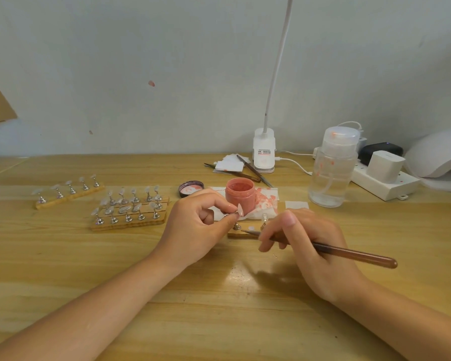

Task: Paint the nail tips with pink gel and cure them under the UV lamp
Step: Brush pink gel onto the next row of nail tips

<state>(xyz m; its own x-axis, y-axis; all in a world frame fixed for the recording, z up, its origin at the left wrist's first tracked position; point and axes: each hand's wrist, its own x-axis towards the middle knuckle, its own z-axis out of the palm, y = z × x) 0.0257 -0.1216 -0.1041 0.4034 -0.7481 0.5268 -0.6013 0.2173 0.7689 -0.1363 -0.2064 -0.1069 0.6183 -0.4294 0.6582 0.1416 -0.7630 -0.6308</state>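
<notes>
Nail tip (240, 210) on stand, apparently pinched by left hand (197, 225); right hand (310, 246) grips brush (349, 254).

my left hand (198, 225): fingers curled, pinching | my right hand (305, 243): fingers curled, gripping | both forearms resting low

Soft, even light filled the scene, fairly bright. A glare patch shone on the wooden table (235, 303) near its front edge, beside a faint shadow under the right hand (313, 246). Wide-angle distortion curved the table's far edge. Detail was slightly soft throughout.
</notes>
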